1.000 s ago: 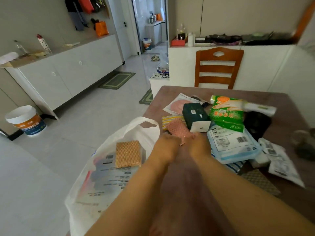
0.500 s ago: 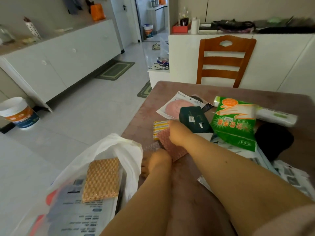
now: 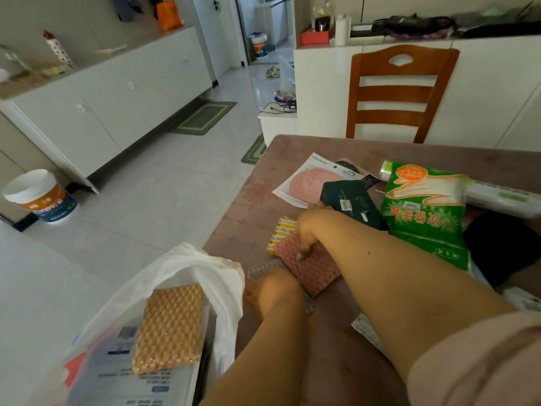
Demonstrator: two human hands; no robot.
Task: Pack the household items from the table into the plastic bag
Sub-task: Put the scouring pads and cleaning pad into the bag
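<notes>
At 7 o'clock the white plastic bag (image 3: 205, 268) hangs open at the table (image 3: 251, 200) edge, with a golden textured scouring pad (image 3: 169, 326) lying on printed packets inside. At its right the left hand (image 3: 272, 291) touches a clear bubbled sheet (image 3: 263, 269); whether its fingers are curled I cannot tell. Toward 1 o'clock the right hand (image 3: 310, 227) pinches a pink textured scouring pad (image 3: 313, 268), thumb on top. Further right lie a dark green box (image 3: 348, 200) and a green glove packet (image 3: 424, 209).

Since a second ago the hands have parted. The right hand (image 3: 307, 230) has reached toward twelve o'clock and now grips the pink sponge (image 3: 310, 268), while the left hand (image 3: 272, 291) has drawn back toward six o'clock, beside the plastic bag (image 3: 210, 268).
</notes>
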